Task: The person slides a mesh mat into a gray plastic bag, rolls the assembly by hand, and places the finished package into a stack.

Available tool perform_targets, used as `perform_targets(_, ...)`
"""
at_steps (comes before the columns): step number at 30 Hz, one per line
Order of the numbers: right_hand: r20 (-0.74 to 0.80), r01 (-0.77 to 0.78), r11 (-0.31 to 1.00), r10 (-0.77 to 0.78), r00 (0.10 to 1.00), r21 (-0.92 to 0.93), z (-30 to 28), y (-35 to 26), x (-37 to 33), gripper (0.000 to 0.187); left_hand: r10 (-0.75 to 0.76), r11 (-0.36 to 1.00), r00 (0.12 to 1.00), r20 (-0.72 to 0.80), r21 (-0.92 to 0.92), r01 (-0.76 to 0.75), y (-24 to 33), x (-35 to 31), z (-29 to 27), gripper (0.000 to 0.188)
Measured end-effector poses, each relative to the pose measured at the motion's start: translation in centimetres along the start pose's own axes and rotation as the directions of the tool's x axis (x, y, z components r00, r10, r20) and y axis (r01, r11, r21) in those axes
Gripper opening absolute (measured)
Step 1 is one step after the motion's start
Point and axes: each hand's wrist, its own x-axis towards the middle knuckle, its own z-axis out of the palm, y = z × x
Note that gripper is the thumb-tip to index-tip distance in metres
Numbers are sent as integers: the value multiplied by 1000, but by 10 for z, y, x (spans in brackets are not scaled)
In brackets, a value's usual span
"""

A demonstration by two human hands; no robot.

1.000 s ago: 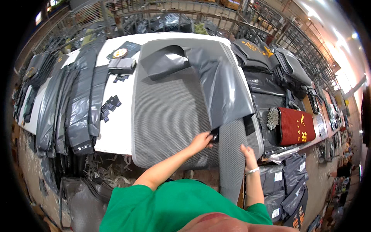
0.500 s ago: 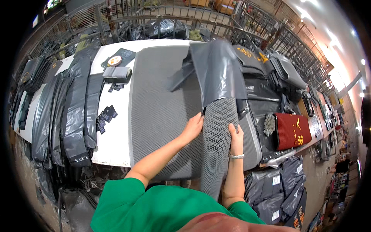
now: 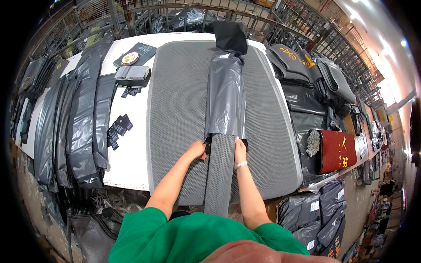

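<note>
A rolled grey mat (image 3: 220, 175) with a honeycomb surface lies lengthwise before me, its near end reaching toward my body. A grey plastic bag (image 3: 227, 96) is drawn over its far part, and the bag's dark far end lies flat. My left hand (image 3: 197, 150) is closed on the bag's opening at the roll's left side. On the right side, my right hand (image 3: 240, 151) grips the bag's edge against the roll, some of its fingers hidden. Beneath the roll, a large flat grey mat (image 3: 175, 101) is spread on the white table (image 3: 127, 168).
Left of the flat mat are a small card box (image 3: 133, 76), loose black cards (image 3: 119, 130) and long folded plastic bags (image 3: 83, 127). To the right sit folded dark mats (image 3: 291, 65) and a red rolled mat (image 3: 336, 151). Packed bags (image 3: 302, 215) lie low at right; metal railings stand behind.
The rolled mat and bag have swung left and straightened, with the bag now lying along the roll. My left hand has moved left and down onto the bag's edge; my right hand has shifted left.
</note>
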Motion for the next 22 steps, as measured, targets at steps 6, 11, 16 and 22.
perform_targets(6,-4,171,437,-372,928,-883,-19,-42,13,37,329,893,840,-431,432,-128,42,-15,-6,23)
perform_targets(11,478,471,-89,-90,874,-878,-21,-86,-34,16,611,546,783,-114,777,-313,15,-39,6,16)
perform_targets(16,519,517,65,193,833,-854,-109,-39,-189,23,534,540,827,174,682,-492,-74,-174,49,25)
perform_targets(22,396,333,451,51,917,-828,-62,-106,-71,28,533,730,805,-262,622,-282,15,-96,4,34)
